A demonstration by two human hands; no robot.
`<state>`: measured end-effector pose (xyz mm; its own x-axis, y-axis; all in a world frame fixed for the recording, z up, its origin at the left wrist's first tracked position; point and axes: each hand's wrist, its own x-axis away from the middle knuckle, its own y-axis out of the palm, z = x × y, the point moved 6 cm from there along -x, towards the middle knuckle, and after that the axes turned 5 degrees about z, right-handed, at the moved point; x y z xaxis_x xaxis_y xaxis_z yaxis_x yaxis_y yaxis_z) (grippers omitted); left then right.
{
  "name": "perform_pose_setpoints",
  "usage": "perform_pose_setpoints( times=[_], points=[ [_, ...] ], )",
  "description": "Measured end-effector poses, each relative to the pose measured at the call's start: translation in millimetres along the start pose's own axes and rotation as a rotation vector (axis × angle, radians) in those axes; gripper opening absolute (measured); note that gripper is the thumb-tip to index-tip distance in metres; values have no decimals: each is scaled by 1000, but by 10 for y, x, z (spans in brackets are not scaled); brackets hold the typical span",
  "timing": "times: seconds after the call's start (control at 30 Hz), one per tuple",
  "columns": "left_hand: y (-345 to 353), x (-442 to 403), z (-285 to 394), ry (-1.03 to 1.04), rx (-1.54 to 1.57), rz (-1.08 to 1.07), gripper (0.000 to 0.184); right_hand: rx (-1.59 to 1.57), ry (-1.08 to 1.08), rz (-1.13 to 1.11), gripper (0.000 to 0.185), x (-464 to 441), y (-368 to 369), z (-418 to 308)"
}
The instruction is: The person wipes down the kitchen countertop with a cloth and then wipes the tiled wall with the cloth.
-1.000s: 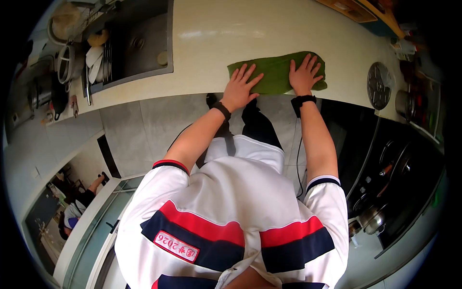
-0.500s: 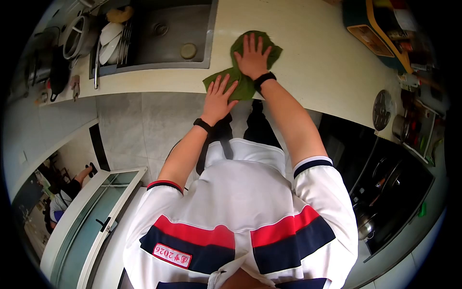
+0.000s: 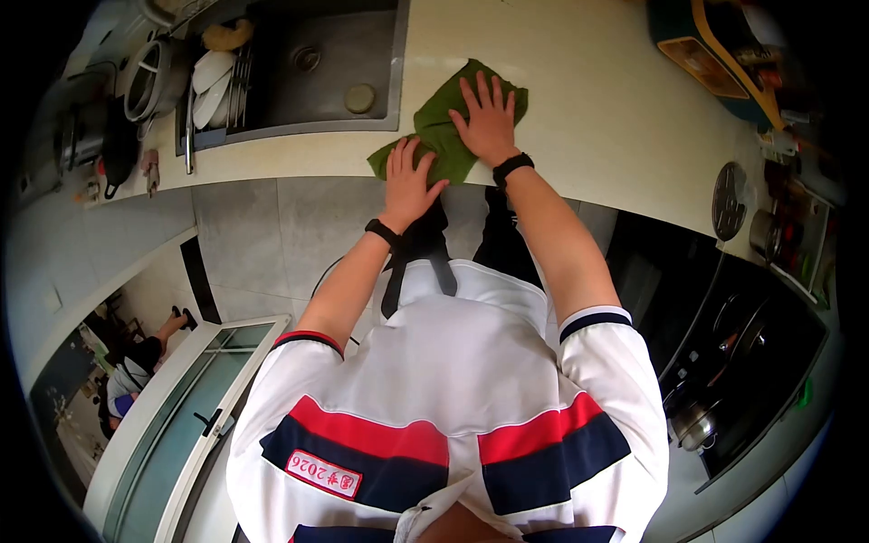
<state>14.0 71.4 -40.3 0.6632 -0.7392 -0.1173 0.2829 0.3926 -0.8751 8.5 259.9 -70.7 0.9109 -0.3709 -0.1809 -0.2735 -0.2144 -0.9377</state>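
A green cloth (image 3: 442, 116) lies creased on the cream countertop, close to its front edge. My right hand (image 3: 489, 127) is pressed flat on the cloth's right part, fingers spread. Lower and to the left, my left hand (image 3: 409, 185) rests with its fingers stretched over the cloth's near left corner and its palm at the counter edge. Neither hand is closed round the cloth. Both wrists wear a black band.
Left of the cloth is a sink (image 3: 396, 81) with a dish rack of white plates (image 3: 213, 81). A green box (image 3: 715, 68) stands at the far right, near a round dark trivet (image 3: 729, 201). A stove with a pot (image 3: 692, 425) and an open glass door (image 3: 176, 434) flank me.
My right hand has slid slightly towards me across the cloth, and more of the cloth shows to its left. My left hand has barely moved. The whole view has shifted a little.
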Motion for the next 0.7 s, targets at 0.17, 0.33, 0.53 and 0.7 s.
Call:
perform_pose_setpoints(
  times=[0.17, 0.33, 0.53, 0.7],
  points=[
    [278, -95, 334, 25, -54, -89, 63, 109, 137, -13, 65, 351, -347, 830],
    [679, -286, 1052, 169, -84, -141, 69, 146, 256, 7, 64, 871, -694, 1631],
    [1117, -451, 1811, 332, -23, -214, 71, 192, 415, 26, 65, 1488, -1042, 2482],
    [1217, -447, 1974, 325, -17, -202, 68, 212, 527, -106, 68, 1473, -1152, 2685]
  ],
)
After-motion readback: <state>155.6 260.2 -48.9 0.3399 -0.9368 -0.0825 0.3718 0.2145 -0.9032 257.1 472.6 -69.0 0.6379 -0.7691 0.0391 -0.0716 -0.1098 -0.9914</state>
